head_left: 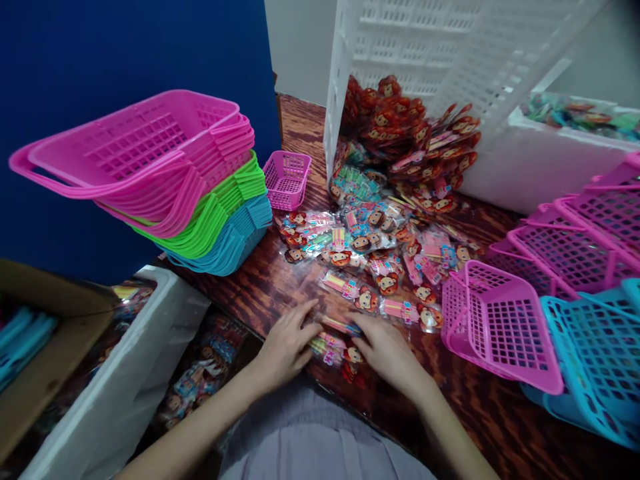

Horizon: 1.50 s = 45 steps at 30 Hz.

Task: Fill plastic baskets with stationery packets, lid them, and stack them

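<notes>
Near the table's front edge, my left hand (pixel 286 345) and my right hand (pixel 389 349) are at opposite ends of a few small clear packets (pixel 333 348). Each packet shows coloured sticks, a pink printed label and a red-haired cartoon face. The fingers and thumb of my left hand are closed at the packets' left ends. My right fingers curl over the right ends, partly hiding them. Just beyond lie more such packets (pixel 350 290) in a loose spread. Behind these, a large heap of packets (pixel 400 127) spills from a white slatted plastic crate (pixel 415 40) tipped on its side.
At left stands a tall nested stack of pink, green and blue baskets (pixel 200 180), with a small pink basket (pixel 289 179) beside it. Pink baskets (pixel 510 327) and blue baskets (pixel 600 360) crowd the right. A white foam box (pixel 125 380) and a cardboard box (pixel 55 333) sit lower left.
</notes>
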Each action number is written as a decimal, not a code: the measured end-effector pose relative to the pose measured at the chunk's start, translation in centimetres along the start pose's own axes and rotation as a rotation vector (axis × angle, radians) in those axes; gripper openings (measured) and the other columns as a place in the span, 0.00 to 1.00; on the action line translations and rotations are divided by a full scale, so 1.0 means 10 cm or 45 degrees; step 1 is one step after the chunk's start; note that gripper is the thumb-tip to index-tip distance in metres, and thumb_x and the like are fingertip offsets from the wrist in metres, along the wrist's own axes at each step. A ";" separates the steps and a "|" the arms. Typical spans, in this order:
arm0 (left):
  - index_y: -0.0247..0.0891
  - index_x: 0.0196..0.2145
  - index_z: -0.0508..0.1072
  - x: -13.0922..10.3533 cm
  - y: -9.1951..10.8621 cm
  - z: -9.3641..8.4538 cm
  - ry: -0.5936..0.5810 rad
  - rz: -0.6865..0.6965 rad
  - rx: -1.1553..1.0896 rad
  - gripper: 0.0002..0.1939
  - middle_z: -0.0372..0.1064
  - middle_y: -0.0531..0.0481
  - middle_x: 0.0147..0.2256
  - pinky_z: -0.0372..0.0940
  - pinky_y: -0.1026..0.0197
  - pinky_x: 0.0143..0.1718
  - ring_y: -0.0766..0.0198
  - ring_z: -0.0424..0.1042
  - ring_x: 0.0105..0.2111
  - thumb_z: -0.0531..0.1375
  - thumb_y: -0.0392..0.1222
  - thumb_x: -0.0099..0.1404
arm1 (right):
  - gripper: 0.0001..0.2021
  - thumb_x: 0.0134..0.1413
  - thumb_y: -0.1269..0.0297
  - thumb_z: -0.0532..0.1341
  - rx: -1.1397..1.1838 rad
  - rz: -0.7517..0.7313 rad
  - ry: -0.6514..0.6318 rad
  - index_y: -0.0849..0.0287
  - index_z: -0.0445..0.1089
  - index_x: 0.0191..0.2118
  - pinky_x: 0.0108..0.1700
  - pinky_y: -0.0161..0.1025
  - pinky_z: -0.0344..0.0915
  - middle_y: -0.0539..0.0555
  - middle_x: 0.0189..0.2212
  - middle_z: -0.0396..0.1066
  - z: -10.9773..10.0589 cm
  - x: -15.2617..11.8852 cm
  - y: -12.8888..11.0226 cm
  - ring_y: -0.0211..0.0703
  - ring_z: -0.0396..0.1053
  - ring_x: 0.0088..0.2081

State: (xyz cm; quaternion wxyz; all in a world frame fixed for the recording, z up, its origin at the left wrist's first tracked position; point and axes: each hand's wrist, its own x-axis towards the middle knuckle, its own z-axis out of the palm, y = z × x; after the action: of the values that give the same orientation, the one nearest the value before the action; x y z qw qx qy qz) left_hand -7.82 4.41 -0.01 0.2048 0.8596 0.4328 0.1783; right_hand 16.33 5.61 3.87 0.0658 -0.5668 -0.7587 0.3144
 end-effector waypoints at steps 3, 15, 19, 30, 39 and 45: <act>0.38 0.54 0.64 0.03 0.07 0.03 0.064 -0.089 -0.022 0.25 0.46 0.37 0.67 0.59 0.46 0.61 0.49 0.55 0.64 0.58 0.28 0.59 | 0.20 0.59 0.70 0.59 0.141 -0.015 0.027 0.51 0.69 0.57 0.55 0.43 0.64 0.54 0.52 0.74 0.01 0.11 0.08 0.49 0.71 0.53; 0.41 0.68 0.48 0.21 0.03 0.01 -0.001 -0.196 0.018 0.43 0.62 0.41 0.54 0.64 0.47 0.55 0.49 0.64 0.54 0.62 0.35 0.60 | 0.23 0.67 0.46 0.50 1.010 -0.045 0.237 0.53 0.71 0.56 0.63 0.51 0.59 0.56 0.55 0.73 0.16 0.06 0.10 0.50 0.68 0.58; 0.44 0.69 0.46 0.24 0.09 0.08 0.114 -0.198 -0.116 0.45 0.54 0.40 0.60 0.60 0.46 0.60 0.48 0.57 0.60 0.62 0.34 0.58 | 0.28 0.68 0.42 0.45 1.407 0.147 0.648 0.54 0.68 0.57 0.63 0.51 0.59 0.56 0.56 0.71 0.51 -0.03 0.16 0.49 0.67 0.58; 0.35 0.45 0.68 0.29 0.24 -0.09 -0.047 -0.058 0.339 0.17 0.64 0.38 0.52 0.43 0.34 0.66 0.44 0.57 0.60 0.55 0.27 0.58 | 0.20 0.68 0.55 0.47 0.564 0.140 0.648 0.58 0.74 0.39 0.51 0.45 0.64 0.57 0.39 0.75 0.13 0.08 0.31 0.51 0.70 0.45; 0.41 0.55 0.65 0.27 0.14 -0.14 -0.300 0.024 0.222 0.25 0.63 0.44 0.48 0.64 0.55 0.46 0.54 0.64 0.46 0.52 0.26 0.61 | 0.10 0.56 0.77 0.54 -0.670 0.392 0.331 0.60 0.69 0.38 0.48 0.49 0.58 0.61 0.38 0.72 -0.13 -0.20 0.53 0.56 0.66 0.44; 0.41 0.52 0.66 0.26 0.09 -0.15 -0.273 0.074 0.168 0.21 0.66 0.45 0.47 0.63 0.54 0.47 0.54 0.64 0.46 0.52 0.28 0.64 | 0.05 0.62 0.70 0.54 -0.158 0.074 0.273 0.55 0.64 0.34 0.43 0.37 0.60 0.53 0.38 0.68 -0.25 0.25 0.10 0.44 0.65 0.41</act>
State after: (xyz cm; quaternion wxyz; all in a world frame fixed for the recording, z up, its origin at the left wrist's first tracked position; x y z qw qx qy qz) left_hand -6.48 6.32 2.11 0.1876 0.8976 0.3940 0.0625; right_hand 17.43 9.04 4.65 0.1023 -0.6219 -0.7485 0.2062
